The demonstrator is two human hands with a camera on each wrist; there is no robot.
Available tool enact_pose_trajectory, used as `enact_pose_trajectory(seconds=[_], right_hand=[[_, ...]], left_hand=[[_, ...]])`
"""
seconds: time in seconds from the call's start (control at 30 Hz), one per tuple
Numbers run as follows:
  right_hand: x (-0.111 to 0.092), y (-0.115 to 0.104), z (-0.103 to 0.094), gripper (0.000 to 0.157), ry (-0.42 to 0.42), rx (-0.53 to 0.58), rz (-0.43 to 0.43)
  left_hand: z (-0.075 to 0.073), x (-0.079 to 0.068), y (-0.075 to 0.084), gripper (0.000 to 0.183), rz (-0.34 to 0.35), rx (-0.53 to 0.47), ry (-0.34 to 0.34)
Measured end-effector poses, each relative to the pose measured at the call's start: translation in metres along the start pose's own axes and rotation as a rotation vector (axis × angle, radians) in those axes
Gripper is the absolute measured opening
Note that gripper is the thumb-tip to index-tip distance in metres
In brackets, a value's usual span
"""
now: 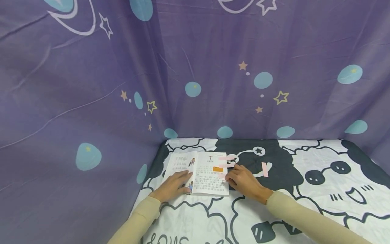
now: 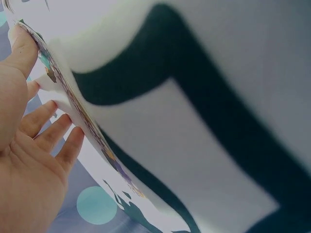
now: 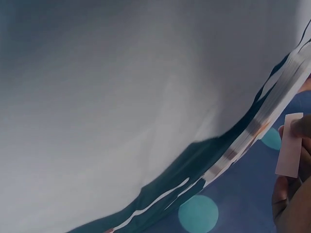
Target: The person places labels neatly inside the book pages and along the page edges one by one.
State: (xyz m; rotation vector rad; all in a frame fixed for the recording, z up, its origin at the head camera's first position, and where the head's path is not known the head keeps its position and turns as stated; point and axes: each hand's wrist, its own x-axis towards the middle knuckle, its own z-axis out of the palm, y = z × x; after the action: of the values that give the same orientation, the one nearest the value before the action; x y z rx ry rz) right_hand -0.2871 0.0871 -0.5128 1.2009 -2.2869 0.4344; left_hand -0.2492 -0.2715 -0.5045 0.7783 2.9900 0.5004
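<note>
An open book (image 1: 210, 184) lies on the patterned cloth, with printed text and small coloured pictures on its pages. My left hand (image 1: 173, 186) rests on the left page near the fold, fingers extended; in the left wrist view, the left hand (image 2: 39, 150) is beside the book's edge. At the right page's edge, my right hand (image 1: 245, 181) pinches a pink sticky strip (image 3: 290, 150) under the thumb. Whether this strip touches the page I cannot tell. Two more pink strips, an upper one (image 1: 226, 158) and a lower one (image 1: 226, 166), stick out from that edge.
To the right of the book, another pink strip (image 1: 265, 169) lies on the black part of the cloth (image 1: 283, 169). An orange block (image 1: 217, 169) is on the right page. Purple curtains (image 1: 213, 112) with stars and blue ovals hang behind and at the left.
</note>
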Motion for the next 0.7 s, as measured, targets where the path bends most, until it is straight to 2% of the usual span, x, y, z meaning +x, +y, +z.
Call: enact_pose_trajectory(seconds=[0.27, 0.7], right_hand=[[0.0031, -0.0087, 0.0049, 0.017, -0.036, 0.020, -0.057], [0.0046, -0.0085, 0.0080, 0.012, -0.060, -0.032, -0.137]], left_hand=[[0.0014, 0.0009, -0.0016, 0.074, 0.001, 0.002, -0.001], [0.0017, 0.0007, -0.0028, 0.073, -0.004, 0.012, -0.007]])
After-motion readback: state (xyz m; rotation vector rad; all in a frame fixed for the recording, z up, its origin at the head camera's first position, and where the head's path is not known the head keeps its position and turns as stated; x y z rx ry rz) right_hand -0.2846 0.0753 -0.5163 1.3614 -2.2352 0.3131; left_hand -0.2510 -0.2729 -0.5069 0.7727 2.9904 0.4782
